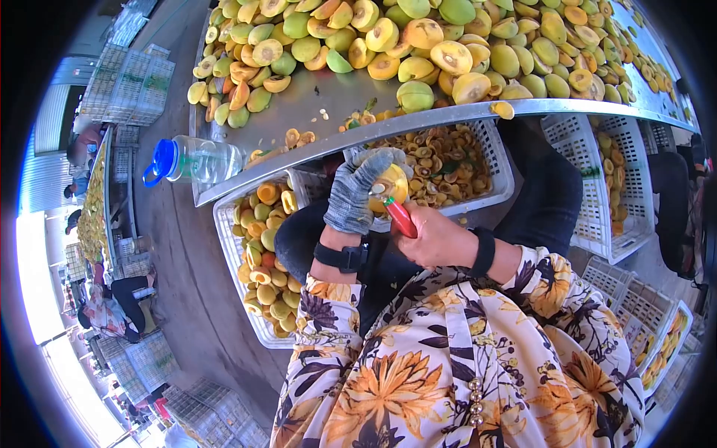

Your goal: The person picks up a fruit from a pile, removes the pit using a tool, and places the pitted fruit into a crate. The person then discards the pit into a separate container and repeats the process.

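fruit halves (452, 57) lie on the table (328, 88), a bottle (205, 159) at its left end, crates (497, 154) below its edge.

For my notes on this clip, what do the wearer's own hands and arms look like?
The left hand wears a grey knit glove, with a black buckled wristband below it. The right hand is ungloved, with a plain-looking black wristband. Both white sleeves carry a floral print in orange and dark purple.
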Action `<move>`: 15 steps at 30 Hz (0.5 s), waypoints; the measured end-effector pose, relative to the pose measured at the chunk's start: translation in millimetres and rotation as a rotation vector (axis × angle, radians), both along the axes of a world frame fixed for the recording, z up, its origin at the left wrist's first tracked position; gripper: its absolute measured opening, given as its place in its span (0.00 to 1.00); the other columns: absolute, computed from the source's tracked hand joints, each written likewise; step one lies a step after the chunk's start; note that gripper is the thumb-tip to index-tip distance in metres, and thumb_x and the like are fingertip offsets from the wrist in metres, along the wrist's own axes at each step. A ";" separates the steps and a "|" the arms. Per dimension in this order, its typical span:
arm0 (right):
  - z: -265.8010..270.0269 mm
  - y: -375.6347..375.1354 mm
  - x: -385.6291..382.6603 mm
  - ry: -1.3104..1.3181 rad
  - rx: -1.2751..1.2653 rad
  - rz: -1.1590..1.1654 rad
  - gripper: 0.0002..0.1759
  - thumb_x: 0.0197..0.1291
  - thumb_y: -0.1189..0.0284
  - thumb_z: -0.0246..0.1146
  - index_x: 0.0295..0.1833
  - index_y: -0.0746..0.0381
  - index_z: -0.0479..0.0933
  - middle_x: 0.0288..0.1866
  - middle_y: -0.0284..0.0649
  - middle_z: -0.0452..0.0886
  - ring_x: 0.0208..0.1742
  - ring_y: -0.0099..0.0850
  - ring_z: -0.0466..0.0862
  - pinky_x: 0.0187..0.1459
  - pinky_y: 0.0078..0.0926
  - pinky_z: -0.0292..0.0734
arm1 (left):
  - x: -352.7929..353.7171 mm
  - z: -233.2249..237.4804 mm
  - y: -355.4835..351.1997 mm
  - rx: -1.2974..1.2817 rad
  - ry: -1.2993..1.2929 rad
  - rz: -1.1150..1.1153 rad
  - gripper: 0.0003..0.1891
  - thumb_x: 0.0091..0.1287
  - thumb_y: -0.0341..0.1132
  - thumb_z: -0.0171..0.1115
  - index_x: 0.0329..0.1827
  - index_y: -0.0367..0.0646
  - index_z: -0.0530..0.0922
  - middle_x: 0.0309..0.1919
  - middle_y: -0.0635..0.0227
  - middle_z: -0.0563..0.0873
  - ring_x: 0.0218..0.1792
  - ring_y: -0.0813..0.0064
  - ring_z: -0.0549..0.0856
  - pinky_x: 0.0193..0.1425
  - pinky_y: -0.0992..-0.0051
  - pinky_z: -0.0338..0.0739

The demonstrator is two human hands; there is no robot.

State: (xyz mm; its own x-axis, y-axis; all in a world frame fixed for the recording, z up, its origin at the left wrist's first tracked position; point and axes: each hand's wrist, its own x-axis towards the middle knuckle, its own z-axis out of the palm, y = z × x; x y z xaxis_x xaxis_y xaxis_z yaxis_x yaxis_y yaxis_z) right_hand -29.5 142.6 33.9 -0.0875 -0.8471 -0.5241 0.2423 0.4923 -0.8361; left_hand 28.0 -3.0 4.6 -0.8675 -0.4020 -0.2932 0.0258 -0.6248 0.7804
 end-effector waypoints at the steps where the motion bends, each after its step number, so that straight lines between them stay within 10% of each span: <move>1: 2.6 -0.5 -2.1 -0.002 -0.001 0.003 0.08 0.54 0.79 0.53 0.40 0.63 0.64 0.18 0.32 0.68 0.12 0.20 0.68 0.12 0.19 0.63 | 2.1 0.1 0.9 0.048 0.016 0.029 0.16 0.58 0.37 0.62 0.42 0.33 0.77 0.35 0.58 0.82 0.34 0.65 0.83 0.37 0.71 0.81; 6: 2.8 0.8 -10.8 -0.511 0.048 0.039 0.06 0.58 0.79 0.53 0.41 0.65 0.63 0.18 0.34 0.67 0.12 0.18 0.64 0.11 0.17 0.60 | 6.2 -0.3 4.3 0.133 0.077 0.035 0.16 0.56 0.38 0.64 0.40 0.33 0.78 0.33 0.59 0.83 0.34 0.65 0.84 0.37 0.69 0.81; 10: 5.9 0.2 -3.5 -0.259 0.035 0.092 0.06 0.59 0.79 0.52 0.41 0.64 0.63 0.17 0.33 0.65 0.11 0.17 0.62 0.11 0.16 0.59 | 6.3 -2.4 -4.4 0.086 0.118 -0.179 0.17 0.57 0.44 0.62 0.39 0.38 0.76 0.32 0.51 0.81 0.25 0.63 0.83 0.28 0.68 0.81; 15: 8.4 0.7 -8.9 -0.673 0.050 0.073 0.07 0.59 0.79 0.52 0.42 0.65 0.63 0.16 0.32 0.64 0.11 0.17 0.62 0.11 0.17 0.59 | 9.7 6.1 6.7 0.174 0.129 0.026 0.17 0.56 0.40 0.62 0.41 0.34 0.77 0.33 0.53 0.82 0.29 0.64 0.83 0.31 0.69 0.82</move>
State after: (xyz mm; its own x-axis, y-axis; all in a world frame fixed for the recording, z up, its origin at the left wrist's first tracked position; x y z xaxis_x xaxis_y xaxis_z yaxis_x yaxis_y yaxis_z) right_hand -38.3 143.3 42.3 0.3283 -0.8116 -0.4833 0.6666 0.5615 -0.4902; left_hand 37.8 3.7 10.6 -0.8921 -0.3781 -0.2473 0.1364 -0.7473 0.6503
